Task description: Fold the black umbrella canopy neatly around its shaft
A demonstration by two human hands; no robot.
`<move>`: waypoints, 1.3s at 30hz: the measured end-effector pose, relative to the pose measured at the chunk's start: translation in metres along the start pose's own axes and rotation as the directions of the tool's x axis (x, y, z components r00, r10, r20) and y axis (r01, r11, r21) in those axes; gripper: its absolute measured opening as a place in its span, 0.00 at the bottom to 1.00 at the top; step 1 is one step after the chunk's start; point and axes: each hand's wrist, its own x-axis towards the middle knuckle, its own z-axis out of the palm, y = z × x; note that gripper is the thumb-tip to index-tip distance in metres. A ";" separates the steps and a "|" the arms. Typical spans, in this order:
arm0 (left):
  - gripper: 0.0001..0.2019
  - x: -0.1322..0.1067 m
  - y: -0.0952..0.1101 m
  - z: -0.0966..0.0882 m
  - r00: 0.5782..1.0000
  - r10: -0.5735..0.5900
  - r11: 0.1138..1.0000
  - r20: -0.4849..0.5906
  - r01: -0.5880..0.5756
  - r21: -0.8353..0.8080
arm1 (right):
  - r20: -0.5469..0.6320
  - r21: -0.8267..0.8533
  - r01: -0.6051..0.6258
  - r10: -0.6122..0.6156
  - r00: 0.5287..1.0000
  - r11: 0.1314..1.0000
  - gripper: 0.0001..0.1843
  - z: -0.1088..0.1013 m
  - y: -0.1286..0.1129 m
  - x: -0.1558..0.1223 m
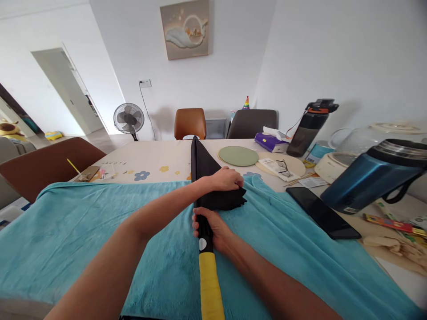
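Observation:
A folded black umbrella [201, 162] with a yellow handle [210, 284] lies lengthwise on a turquoise towel [83, 231] spread over the table, its tip pointing away from me. My left hand [227, 178] reaches across and presses down on the bunched black canopy folds, fingers curled over the cloth. My right hand [213, 229] is wrapped round the black shaft just above the yellow handle.
To the right lie a black phone [320, 211], a tipped blue kettle [373, 175], a dark water bottle [308, 126], glasses on papers [283, 166], a green round mat [238, 155] and a purple tissue pack [270, 141]. Chairs [190, 123] and a standing fan [128, 119] are beyond the table.

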 end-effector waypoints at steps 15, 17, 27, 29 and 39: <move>0.10 -0.084 -0.016 -0.071 0.880 -0.236 0.961 -0.413 0.148 -0.234 | 0.006 0.032 -0.006 0.006 1.000 0.999 0.11 0.000 0.001 0.004; 0.10 -0.091 -0.017 -0.071 0.859 -0.262 0.948 -0.439 0.144 -0.283 | 0.001 0.030 -0.011 0.011 1.000 0.999 0.12 0.001 0.001 0.005; 0.08 -0.087 0.007 -0.070 0.730 -0.291 0.910 -0.618 0.011 -0.415 | 0.016 0.036 -0.023 0.022 1.000 0.999 0.13 -0.001 0.000 0.003; 0.07 -0.091 0.003 -0.070 0.709 -0.302 0.900 -0.638 -0.008 -0.435 | 0.019 0.041 -0.023 0.023 1.000 0.999 0.14 -0.001 0.000 0.003; 0.03 -0.132 -0.029 -0.080 0.601 -0.379 0.896 -0.704 0.047 -0.442 | 0.133 0.204 -0.058 0.031 0.991 0.977 0.14 -0.002 -0.009 0.001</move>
